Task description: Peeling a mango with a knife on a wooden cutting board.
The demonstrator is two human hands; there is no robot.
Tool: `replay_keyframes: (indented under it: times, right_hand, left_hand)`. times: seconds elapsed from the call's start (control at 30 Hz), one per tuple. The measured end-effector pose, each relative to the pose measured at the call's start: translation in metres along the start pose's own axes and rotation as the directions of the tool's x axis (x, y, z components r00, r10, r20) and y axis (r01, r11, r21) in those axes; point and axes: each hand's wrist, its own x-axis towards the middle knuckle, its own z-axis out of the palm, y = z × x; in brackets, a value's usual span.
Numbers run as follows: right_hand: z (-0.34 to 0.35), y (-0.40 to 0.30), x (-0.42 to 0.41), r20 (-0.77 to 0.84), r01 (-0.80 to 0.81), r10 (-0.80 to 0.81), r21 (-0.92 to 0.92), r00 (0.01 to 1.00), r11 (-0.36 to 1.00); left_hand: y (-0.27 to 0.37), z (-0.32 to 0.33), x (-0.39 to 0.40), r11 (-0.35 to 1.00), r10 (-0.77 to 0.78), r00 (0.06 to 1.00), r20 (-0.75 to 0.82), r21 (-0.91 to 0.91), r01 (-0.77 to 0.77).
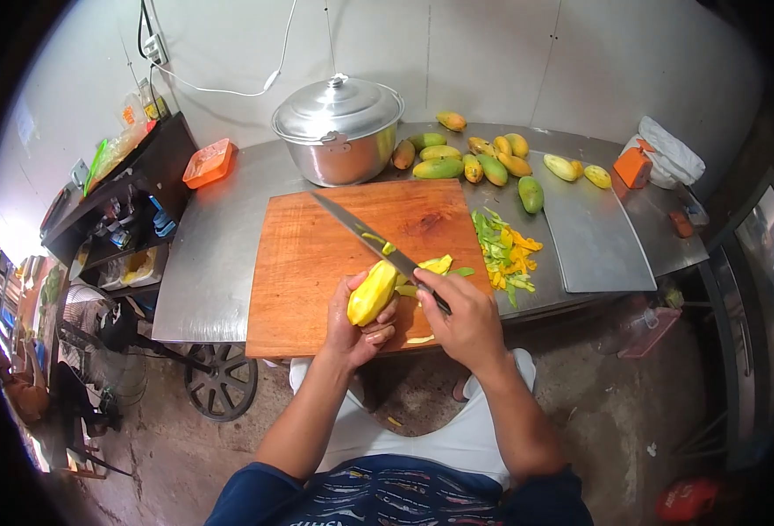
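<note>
My left hand (360, 322) holds a peeled yellow mango (372, 294) above the near edge of a wooden cutting board (308, 263). In my right hand (462, 315) is the black handle of a large kitchen knife (354, 227). Its blade points away to the upper left, over the board, and bits of peel cling to it. Strips of mango peel (436, 265) lie on the board, partly hidden behind my hands and the mango. Right of the board is a heap of green and yellow peels (508, 250).
A lidded aluminium pot (339, 148) stands behind the board, beside several unpeeled mangoes (439, 168). Peeled mangoes (560, 167) rest at the far end of a grey board (597, 237). An orange basket (208, 164) and a dark shelf (130, 191) are left; an orange scale (633, 164) is right.
</note>
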Motion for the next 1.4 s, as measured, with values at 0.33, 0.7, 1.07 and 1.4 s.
replay_keyframes:
  times: [0.33, 0.7, 1.07, 1.4]
  right_hand:
    - [-0.036, 0.002, -0.025, 0.083, -0.166, 0.19, -0.236, 0.978, 0.957]
    - [-0.08, -0.004, -0.026, 0.126, -0.05, 0.12, -0.451, 0.985, 0.891]
    - [-0.088, -0.005, -0.025, 0.089, -0.043, 0.102, -0.51, 0.991, 0.859]
    - [-0.103, 0.011, -0.026, 0.004, -0.144, 0.167, -0.488, 0.986, 0.861]
  left_hand:
    - [-0.013, 0.035, -0.006, 0.878, 0.32, 0.936, -0.148, 0.418, -0.234]
    - [0.016, 0.07, 0.009, -0.188, 0.512, 0.763, 0.394, 0.918, -0.348]
    - [-0.004, 0.084, 0.011, -0.492, 0.23, 0.922, 0.312, 0.854, -0.166]
    - [0.004, 0.074, 0.008, -0.493, 0.298, 0.919, 0.257, 0.866, -0.082]
